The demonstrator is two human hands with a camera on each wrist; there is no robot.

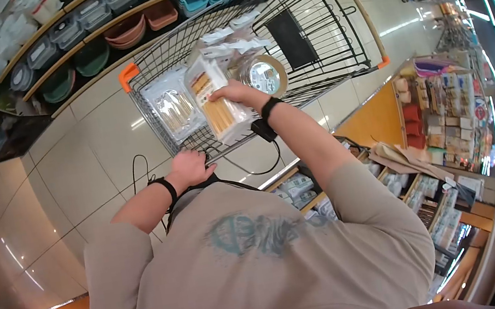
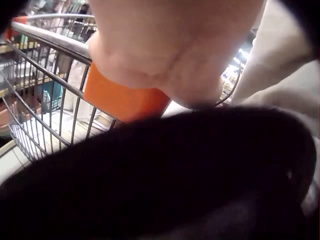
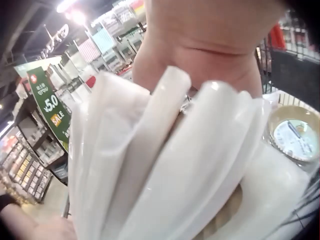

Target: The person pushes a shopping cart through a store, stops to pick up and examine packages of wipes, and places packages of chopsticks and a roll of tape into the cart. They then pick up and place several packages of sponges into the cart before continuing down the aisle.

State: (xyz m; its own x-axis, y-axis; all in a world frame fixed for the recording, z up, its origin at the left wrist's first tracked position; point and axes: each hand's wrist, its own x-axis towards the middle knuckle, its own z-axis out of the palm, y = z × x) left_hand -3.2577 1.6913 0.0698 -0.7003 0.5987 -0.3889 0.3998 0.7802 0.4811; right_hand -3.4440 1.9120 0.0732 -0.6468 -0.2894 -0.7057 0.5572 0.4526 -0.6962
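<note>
Head view: right hand (image 1: 240, 93) grips pack (image 1: 227, 115), likely light, slippery, bendable, best held mid-body; left hand (image 1: 190, 168) at cart (image 1: 129, 77), closure unclear.

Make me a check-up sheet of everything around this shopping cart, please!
Surface: wire cart on tiled floor.
Job's things: plastic-wrapped pack with yellowish contents.
Clutter: another clear pack and a round tan-rimmed item, both in the cart.
Right grip: holds the plastic-wrapped pack.
Left grip: at the cart's near edge; exact hold unclear.
Cables: black cord loops in front of the shirt.
Surroundings: red tubs, green sale sign.
</note>
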